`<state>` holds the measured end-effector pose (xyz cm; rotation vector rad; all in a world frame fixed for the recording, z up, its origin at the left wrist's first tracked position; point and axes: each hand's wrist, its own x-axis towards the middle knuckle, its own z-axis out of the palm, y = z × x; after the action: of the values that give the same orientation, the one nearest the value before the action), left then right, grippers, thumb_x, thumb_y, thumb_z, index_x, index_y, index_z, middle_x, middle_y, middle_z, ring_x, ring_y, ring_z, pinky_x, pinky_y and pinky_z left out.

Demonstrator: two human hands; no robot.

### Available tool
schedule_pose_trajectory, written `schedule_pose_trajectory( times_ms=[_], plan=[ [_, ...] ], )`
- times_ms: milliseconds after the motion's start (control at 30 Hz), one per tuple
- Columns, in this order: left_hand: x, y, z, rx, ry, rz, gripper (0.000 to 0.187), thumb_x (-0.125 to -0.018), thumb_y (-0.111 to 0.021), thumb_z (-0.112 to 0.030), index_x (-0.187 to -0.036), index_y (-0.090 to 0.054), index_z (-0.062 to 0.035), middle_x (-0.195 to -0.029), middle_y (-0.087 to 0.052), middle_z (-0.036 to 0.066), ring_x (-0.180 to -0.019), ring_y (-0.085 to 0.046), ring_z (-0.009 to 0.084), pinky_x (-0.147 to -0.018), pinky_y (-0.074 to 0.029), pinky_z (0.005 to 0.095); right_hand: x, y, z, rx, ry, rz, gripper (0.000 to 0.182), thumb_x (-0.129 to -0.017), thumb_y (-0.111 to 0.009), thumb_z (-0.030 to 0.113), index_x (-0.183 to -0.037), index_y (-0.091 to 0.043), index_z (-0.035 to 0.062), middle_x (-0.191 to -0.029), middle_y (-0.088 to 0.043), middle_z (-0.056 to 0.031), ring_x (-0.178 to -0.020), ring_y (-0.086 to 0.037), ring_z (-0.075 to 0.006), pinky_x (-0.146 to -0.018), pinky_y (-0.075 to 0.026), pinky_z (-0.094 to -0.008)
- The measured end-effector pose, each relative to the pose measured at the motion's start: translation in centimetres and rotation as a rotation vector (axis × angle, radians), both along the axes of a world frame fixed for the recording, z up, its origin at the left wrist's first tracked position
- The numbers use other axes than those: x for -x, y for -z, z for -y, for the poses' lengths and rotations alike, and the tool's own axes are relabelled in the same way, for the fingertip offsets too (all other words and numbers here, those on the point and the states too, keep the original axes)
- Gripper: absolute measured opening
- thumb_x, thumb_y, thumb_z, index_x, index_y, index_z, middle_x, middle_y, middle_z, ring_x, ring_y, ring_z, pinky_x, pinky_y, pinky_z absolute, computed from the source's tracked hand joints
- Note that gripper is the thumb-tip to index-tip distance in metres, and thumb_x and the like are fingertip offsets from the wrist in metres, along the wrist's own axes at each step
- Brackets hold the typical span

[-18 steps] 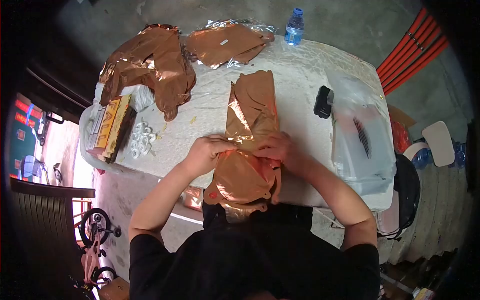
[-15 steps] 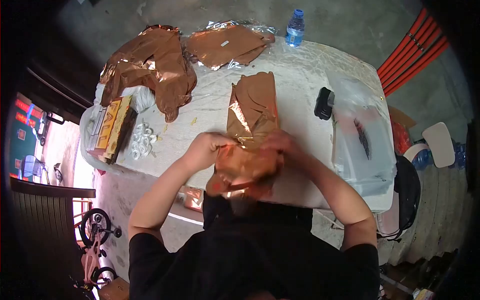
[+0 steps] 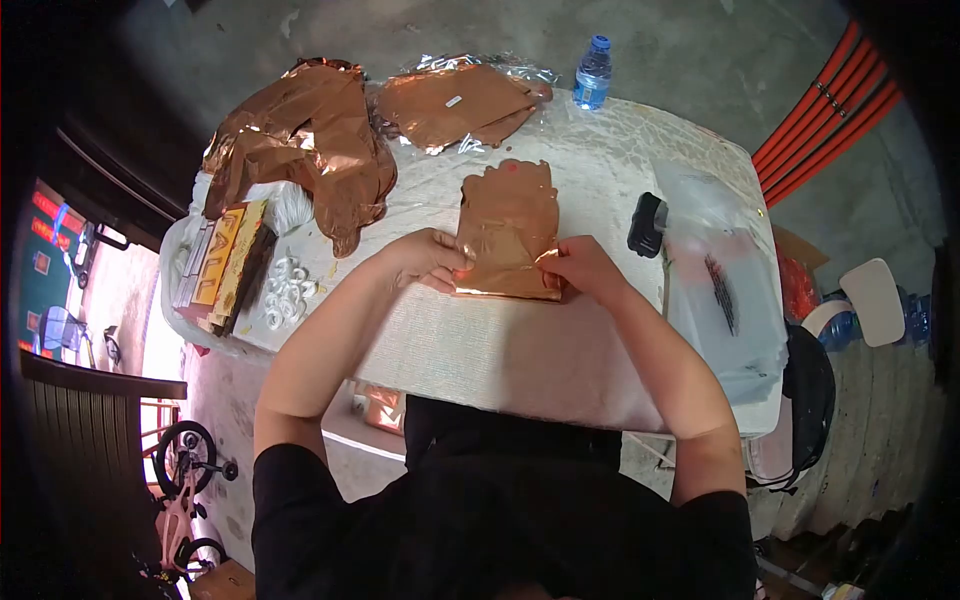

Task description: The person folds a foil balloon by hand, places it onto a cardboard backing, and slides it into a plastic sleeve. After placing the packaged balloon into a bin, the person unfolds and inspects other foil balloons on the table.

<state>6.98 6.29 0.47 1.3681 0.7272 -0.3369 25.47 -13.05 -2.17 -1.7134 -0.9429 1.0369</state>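
A flat copper-coloured foil balloon (image 3: 508,215) lies folded on the table in front of me, its lower fold forming a straight shiny edge. My left hand (image 3: 437,260) is closed, with thumb and fingers pinching the balloon's lower left side. On the opposite side, my right hand (image 3: 580,266) is closed on the lower right edge. Farther back lie a crumpled heap of copper foil balloons (image 3: 310,140) and a flat stack of copper foil (image 3: 460,105) in clear plastic.
Boxes with printed lettering (image 3: 225,260) and white rings (image 3: 288,292) sit at left. A water bottle (image 3: 592,74) stands at the back edge. To the right are a black object (image 3: 647,225) and clear plastic bags (image 3: 725,310). The white-covered table (image 3: 480,350) has a rounded edge.
The foil's near part, raised and blurred before, is now folded over away from me and lies flat. Both hands have moved forward to its sides.
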Motion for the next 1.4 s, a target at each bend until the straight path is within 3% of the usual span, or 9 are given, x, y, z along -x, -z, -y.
schedule_pose_trajectory(
  times_ms=[233,300,333,433,800,867,900,1067,1400],
  plan=[
    [2.5,2.4,3.1,-0.35,-0.158,0.378,0.043,-0.079,-0.066,-0.008,-0.117,-0.047,-0.0023,-0.094,-0.061,0.009,-0.077,-0.062,0.0161,-0.062,-0.055,0.0315,-0.4,-1.2,-0.5,0.172,0.022,-0.112,0.017,-0.078,-0.062,0.013,-0.067,-0.063,-0.0007,-0.059,-0.059,-0.0055,-0.049,-0.055,-0.0105,-0.043,-0.045,-0.0262],
    [3.0,1.7,5.3,-0.916,-0.201,0.542,0.047,-0.08,-0.063,-0.005,-0.122,-0.043,-0.0014,-0.104,-0.056,0.014,-0.091,-0.059,0.0233,-0.074,-0.053,0.0379,-0.5,-1.1,-0.6,0.176,0.015,-0.097,0.017,-0.077,-0.062,0.013,-0.068,-0.064,-0.0009,-0.059,-0.06,-0.0056,-0.049,-0.055,-0.0107,-0.043,-0.045,-0.0264],
    [3.2,-0.4,6.0,-1.302,0.006,0.662,0.048,-0.083,-0.061,-0.009,-0.126,-0.043,-0.0029,-0.122,-0.049,0.017,-0.114,-0.048,0.0299,-0.096,-0.04,0.0458,-0.6,-1.1,-0.7,0.158,-0.007,-0.068,0.016,-0.077,-0.062,0.012,-0.07,-0.064,-0.001,-0.059,-0.06,-0.0055,-0.049,-0.056,-0.011,-0.043,-0.046,-0.0268],
    [3.6,0.5,7.5,-1.446,0.415,0.616,0.049,-0.085,-0.059,-0.013,-0.13,-0.042,-0.0039,-0.136,-0.041,0.016,-0.131,-0.032,0.0319,-0.109,-0.021,0.0468,-0.8,-1.4,-0.8,0.163,-0.032,-0.083,0.014,-0.077,-0.062,0.011,-0.074,-0.065,-0.0015,-0.06,-0.06,-0.0057,-0.049,-0.056,-0.012,-0.044,-0.047,-0.0274],
    [3.7,1.7,8.0,-1.413,0.486,0.472,0.051,-0.092,-0.047,-0.031,-0.136,-0.038,-0.0067,-0.143,-0.034,0.012,-0.135,-0.025,0.0272,-0.111,-0.015,0.0463,0.3,-3.6,-0.6,0.187,0.025,-0.064,0.018,-0.083,-0.06,0.014,-0.089,-0.058,-0.0031,-0.067,-0.059,-0.0069,-0.051,-0.057,-0.0165,-0.046,-0.048,-0.0299],
    [3.8,1.6,8.1,-1.406,0.484,0.463,0.051,-0.091,-0.049,-0.029,-0.136,-0.038,-0.0077,-0.143,-0.034,0.012,-0.135,-0.025,0.0273,-0.111,-0.015,0.0459,1.9,-3.2,0.1,-0.096,0.17,0.74,0.025,-0.084,-0.058,0.015,-0.101,-0.054,-0.0035,-0.083,-0.062,-0.0112,-0.075,-0.063,-0.0243,-0.067,-0.052,-0.0374],
    [3.7,1.6,8.1,-1.404,0.485,0.458,0.052,-0.091,-0.05,-0.028,-0.137,-0.038,-0.0086,-0.143,-0.033,0.012,-0.136,-0.025,0.0274,-0.11,-0.016,0.0455,2.7,-2.8,0.2,-0.095,0.169,0.74,0.025,-0.084,-0.058,0.015,-0.101,-0.054,-0.0035,-0.083,-0.062,-0.0112,-0.075,-0.063,-0.0243,-0.067,-0.052,-0.0374],
    [3.7,1.9,7.9,-1.408,0.481,0.461,0.053,-0.09,-0.051,-0.028,-0.137,-0.037,-0.0083,-0.143,-0.033,0.012,-0.136,-0.025,0.0271,-0.11,-0.016,0.0454,5.2,1.2,0.2,-0.243,-0.205,1.153,0.052,-0.089,-0.051,0.029,-0.128,-0.041,-0.0038,-0.137,-0.036,-0.0201,-0.131,-0.03,-0.0341,-0.109,-0.023,-0.0457],
    [3.6,1.7,5.5,-1.37,0.503,0.414,0.056,-0.092,-0.046,-0.034,-0.14,-0.032,-0.0086,-0.146,-0.028,0.013,-0.139,-0.017,0.0263,-0.112,-0.008,0.0476,4.9,1.7,0.1,-0.15,-0.251,1.215,0.065,-0.091,-0.045,0.038,-0.136,-0.03,-0.0056,-0.143,-0.027,-0.0241,-0.135,-0.023,-0.0356,-0.111,-0.016,-0.0457]
  ],
)
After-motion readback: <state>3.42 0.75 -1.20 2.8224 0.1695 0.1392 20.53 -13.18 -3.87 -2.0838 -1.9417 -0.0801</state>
